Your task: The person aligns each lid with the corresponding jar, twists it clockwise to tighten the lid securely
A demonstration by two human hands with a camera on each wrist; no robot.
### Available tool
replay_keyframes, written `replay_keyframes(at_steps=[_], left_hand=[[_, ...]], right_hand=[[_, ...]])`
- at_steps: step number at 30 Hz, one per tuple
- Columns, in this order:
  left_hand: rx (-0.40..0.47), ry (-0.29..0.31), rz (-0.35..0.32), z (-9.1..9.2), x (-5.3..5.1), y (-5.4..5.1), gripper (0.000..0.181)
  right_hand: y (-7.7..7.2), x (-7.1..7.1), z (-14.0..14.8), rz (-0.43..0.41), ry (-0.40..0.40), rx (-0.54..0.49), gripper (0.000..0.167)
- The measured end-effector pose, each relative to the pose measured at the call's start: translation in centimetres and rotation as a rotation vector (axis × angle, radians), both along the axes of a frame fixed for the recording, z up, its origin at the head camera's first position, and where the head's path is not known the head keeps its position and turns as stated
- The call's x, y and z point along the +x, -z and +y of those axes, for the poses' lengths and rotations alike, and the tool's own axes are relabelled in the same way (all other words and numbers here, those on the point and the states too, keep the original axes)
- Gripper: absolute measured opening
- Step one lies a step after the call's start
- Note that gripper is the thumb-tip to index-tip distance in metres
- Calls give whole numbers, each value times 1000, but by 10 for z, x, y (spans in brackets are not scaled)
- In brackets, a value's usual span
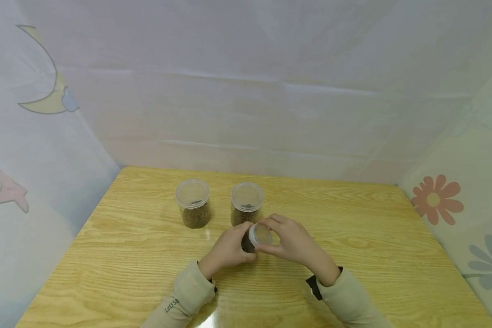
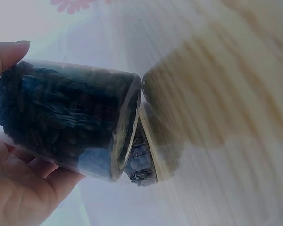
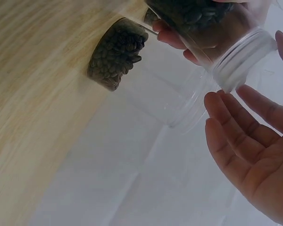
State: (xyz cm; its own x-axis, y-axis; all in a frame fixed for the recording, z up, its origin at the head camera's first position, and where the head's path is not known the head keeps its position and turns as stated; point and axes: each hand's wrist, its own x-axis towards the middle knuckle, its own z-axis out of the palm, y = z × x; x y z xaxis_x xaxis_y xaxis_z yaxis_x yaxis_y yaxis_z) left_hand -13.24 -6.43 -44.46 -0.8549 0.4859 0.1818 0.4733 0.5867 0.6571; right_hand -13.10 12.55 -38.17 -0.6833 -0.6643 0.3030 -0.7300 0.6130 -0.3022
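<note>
My left hand (image 1: pixel 231 246) grips a small clear plastic jar (image 2: pixel 70 113), fingers and thumb wrapped round its sides. Dark bean-like pieces fill much of it, and it leans to the right in the head view. Its translucent screw lid (image 1: pixel 263 234) is on the jar's mouth. My right hand (image 1: pixel 289 239) pinches the lid's rim between thumb and fingertips. In the right wrist view, the fingertips (image 3: pixel 217 101) touch the underside of that lid. Whether the jar's base touches the table cannot be told.
Two larger clear lidded jars stand behind the hands, a left jar (image 1: pixel 195 216) and a right jar (image 1: pixel 246 214), both partly filled with dark pieces. They stand on a wood-grain table (image 1: pixel 139 255). Pale printed cloth (image 1: pixel 246 114) hangs along the back and sides.
</note>
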Motion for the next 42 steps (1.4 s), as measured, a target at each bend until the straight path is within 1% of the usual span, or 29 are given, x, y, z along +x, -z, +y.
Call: replay_keyframes(at_steps=[3, 8, 11, 15, 19, 24, 27, 30, 35, 37, 42], left_hand=[[5, 2, 5, 0, 0, 1, 58], [2, 7, 3, -1, 0, 0, 61], [-12, 9, -1, -1, 1, -1, 62], [-18, 8, 5, 0, 0, 0, 61], [-9, 9, 9, 0, 0, 0, 59], [8, 15, 5, -1, 0, 1, 57], [7, 15, 6, -1, 0, 1, 57], [6, 16, 1, -1, 0, 1, 59], [20, 15, -48, -2, 0, 0, 63], [20, 15, -56, -2, 0, 0, 63], [10, 26, -34, -2, 0, -1, 61]], right_hand=[[0, 0, 1, 7, -2, 17, 54], [2, -2, 5, 5, -96, 25, 61], [3, -3, 6, 7, -135, 16, 61], [6, -5, 4, 10, -130, -6, 56], [7, -5, 1, -2, -96, -33, 53], [5, -4, -1, -9, -53, -17, 54], [6, -4, -1, -9, -56, -8, 54], [6, -4, 2, -10, -89, -11, 56], [7, -6, 6, -4, -181, -24, 64], [8, -7, 6, 4, -205, -27, 64], [7, -8, 6, 11, -219, -30, 64]])
